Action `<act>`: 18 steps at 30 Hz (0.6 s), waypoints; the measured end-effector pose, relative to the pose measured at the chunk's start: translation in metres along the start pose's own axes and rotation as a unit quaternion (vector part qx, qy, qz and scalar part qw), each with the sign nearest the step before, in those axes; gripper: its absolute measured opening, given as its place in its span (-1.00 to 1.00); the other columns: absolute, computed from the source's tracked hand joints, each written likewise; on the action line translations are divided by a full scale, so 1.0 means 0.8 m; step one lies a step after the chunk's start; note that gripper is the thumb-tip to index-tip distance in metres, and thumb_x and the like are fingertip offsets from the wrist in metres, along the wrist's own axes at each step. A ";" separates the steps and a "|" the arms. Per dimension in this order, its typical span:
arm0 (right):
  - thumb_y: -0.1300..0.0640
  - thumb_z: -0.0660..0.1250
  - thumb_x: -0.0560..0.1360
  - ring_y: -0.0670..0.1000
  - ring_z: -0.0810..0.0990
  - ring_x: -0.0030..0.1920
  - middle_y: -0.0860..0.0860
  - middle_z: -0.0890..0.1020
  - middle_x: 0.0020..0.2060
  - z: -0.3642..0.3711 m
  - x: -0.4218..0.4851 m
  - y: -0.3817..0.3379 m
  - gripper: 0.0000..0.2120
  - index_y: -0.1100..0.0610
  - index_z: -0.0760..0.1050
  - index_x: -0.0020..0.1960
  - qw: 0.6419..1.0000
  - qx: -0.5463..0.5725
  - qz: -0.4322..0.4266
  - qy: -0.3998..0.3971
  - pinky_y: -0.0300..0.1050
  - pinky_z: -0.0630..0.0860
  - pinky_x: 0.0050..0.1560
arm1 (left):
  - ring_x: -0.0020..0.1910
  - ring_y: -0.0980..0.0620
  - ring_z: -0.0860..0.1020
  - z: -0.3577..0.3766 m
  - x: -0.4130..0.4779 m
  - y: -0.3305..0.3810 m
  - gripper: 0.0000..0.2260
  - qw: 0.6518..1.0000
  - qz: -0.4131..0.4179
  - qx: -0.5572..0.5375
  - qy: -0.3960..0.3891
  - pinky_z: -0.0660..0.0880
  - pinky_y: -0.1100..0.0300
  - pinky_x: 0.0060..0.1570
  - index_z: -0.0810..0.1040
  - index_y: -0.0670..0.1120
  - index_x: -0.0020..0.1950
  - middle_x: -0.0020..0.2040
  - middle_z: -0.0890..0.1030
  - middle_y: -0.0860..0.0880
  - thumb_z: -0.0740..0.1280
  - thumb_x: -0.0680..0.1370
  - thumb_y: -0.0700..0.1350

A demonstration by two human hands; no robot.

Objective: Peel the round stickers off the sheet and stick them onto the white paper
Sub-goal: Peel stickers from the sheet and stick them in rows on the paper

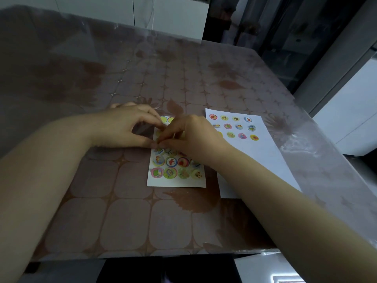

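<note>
The sheet is lying at centre frame on the table, its long axis running up and down the frame. The paper is lying just to its right, not touching it, with its long axis tilting from upper left to lower right.

On the right hand, the fingertips are pressing together on the middle rows of the sheet, apparently pinching a sticker edge. The sticker itself is hidden under them. The left hand is curling its fingers, with the tips sitting at the sheet's upper left edge. Whether it is pinching the sheet or only pressing it flat cannot be told.

Unpeeled stickers are filling the lower rows of the sheet. Placed stickers are occupying three rows at the top of the paper.

Governing relation: the bare part of the paper is lying right of the grip and slightly lower in frame, beneath the third row. The right hand is sitting nearer to it, so the transfer is probably going rightward with that hand, the left anchoring the sheet.
</note>
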State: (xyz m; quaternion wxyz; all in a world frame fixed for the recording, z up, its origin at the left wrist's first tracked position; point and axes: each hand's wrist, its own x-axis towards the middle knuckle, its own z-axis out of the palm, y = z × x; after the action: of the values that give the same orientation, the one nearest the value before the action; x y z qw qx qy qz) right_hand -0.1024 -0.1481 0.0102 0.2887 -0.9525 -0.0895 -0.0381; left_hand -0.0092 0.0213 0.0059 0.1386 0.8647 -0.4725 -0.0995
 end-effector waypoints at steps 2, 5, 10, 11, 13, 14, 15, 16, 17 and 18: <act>0.10 0.42 0.41 -0.07 0.57 -0.18 -0.07 0.63 -0.23 0.001 -0.001 0.001 -0.91 0.03 0.67 -0.11 1.000 0.003 -0.004 0.004 -0.03 0.51 -0.07 | 0.21 0.20 0.27 0.000 0.000 0.000 -0.49 1.000 0.001 0.003 -0.004 0.17 -0.02 0.29 0.27 0.52 -0.02 0.12 0.27 0.49 -0.01 0.09 0.60; 0.09 0.42 0.40 -0.07 0.57 -0.20 -0.12 0.59 -0.29 0.002 -0.001 0.002 -0.91 0.04 0.68 -0.12 1.000 0.007 -0.006 0.010 -0.02 0.51 -0.08 | 0.23 0.22 0.26 -0.001 0.000 -0.001 -0.52 1.000 -0.005 -0.002 -0.013 0.17 -0.04 0.31 0.28 0.53 -0.02 0.15 0.28 0.47 0.02 0.11 0.59; 0.08 0.43 0.39 -0.09 0.55 -0.23 -0.23 0.47 -0.37 0.006 0.000 0.002 -0.91 0.02 0.67 -0.12 1.000 0.008 0.000 0.025 -0.07 0.52 -0.10 | 0.22 0.23 0.25 -0.001 -0.001 -0.002 -0.42 1.000 -0.005 -0.001 -0.012 0.17 -0.04 0.32 0.30 0.49 0.06 0.15 0.28 0.47 -0.02 0.11 0.61; 0.08 0.42 0.40 -0.09 0.55 -0.24 -0.24 0.46 -0.37 0.007 0.000 0.002 -0.91 0.01 0.67 -0.12 1.000 0.007 0.000 0.030 -0.07 0.52 -0.10 | 0.21 0.23 0.25 -0.002 -0.001 -0.002 -0.40 1.000 -0.004 0.001 -0.012 0.17 -0.04 0.32 0.31 0.47 0.08 0.14 0.28 0.47 -0.02 0.10 0.60; 0.09 0.42 0.40 -0.10 0.55 -0.25 -0.25 0.47 -0.38 0.009 0.000 0.003 -0.91 0.01 0.67 -0.12 0.999 0.006 -0.003 0.038 -0.07 0.52 -0.10 | 0.22 0.22 0.25 -0.003 -0.002 0.000 -0.43 1.000 -0.007 0.000 -0.015 0.16 -0.03 0.33 0.32 0.46 0.08 0.13 0.29 0.45 0.05 0.12 0.57; 0.09 0.41 0.41 -0.11 0.55 -0.24 -0.25 0.48 -0.37 0.010 0.000 0.004 -0.91 0.01 0.67 -0.11 0.999 0.005 -0.003 0.042 -0.06 0.52 -0.10 | 0.22 0.21 0.25 -0.003 -0.003 0.002 -0.48 1.000 -0.012 -0.003 -0.017 0.16 -0.02 0.33 0.31 0.47 0.06 0.13 0.29 0.43 0.09 0.14 0.53; 0.10 0.40 0.42 -0.11 0.55 -0.23 -0.23 0.52 -0.33 0.011 0.001 0.005 -0.91 0.01 0.66 -0.10 0.999 0.002 -0.002 0.049 -0.06 0.52 -0.10 | 0.23 0.20 0.26 -0.004 -0.004 0.004 -0.53 1.000 -0.016 -0.008 -0.018 0.15 0.00 0.33 0.29 0.47 0.04 0.13 0.29 0.42 0.11 0.16 0.48; 0.10 0.39 0.42 -0.11 0.55 -0.21 -0.18 0.58 -0.27 0.012 0.001 0.006 -0.90 0.02 0.66 -0.08 0.998 -0.001 -0.001 0.056 -0.06 0.52 -0.09 | 0.23 0.19 0.26 -0.004 -0.004 0.004 -0.56 1.000 -0.019 -0.011 -0.018 0.14 0.01 0.32 0.28 0.48 0.03 0.13 0.30 0.41 0.11 0.17 0.46; 0.11 0.38 0.43 -0.12 0.55 -0.20 -0.13 0.62 -0.21 0.012 0.001 0.007 -0.88 0.02 0.66 -0.06 0.998 -0.004 -0.002 0.063 -0.08 0.52 -0.09 | 0.23 0.19 0.26 -0.004 -0.004 0.004 -0.57 1.000 -0.021 -0.014 -0.018 0.14 0.03 0.32 0.27 0.49 0.02 0.14 0.29 0.40 0.12 0.17 0.45; 0.11 0.37 0.44 -0.13 0.54 -0.19 -0.09 0.64 -0.16 0.012 0.002 0.008 -0.88 0.03 0.65 -0.05 0.998 -0.006 -0.005 0.067 -0.12 0.50 -0.08 | 0.23 0.19 0.26 -0.004 -0.004 0.004 -0.59 0.999 -0.022 -0.016 -0.019 0.14 0.04 0.31 0.26 0.50 0.02 0.15 0.29 0.39 0.12 0.18 0.44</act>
State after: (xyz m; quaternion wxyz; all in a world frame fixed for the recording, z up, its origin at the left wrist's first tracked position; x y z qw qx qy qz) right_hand -0.0994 -0.1480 -0.0012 0.2881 -0.9491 -0.0745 -0.1037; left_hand -0.0125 0.0229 0.0100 0.1412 0.8705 -0.4543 -0.1265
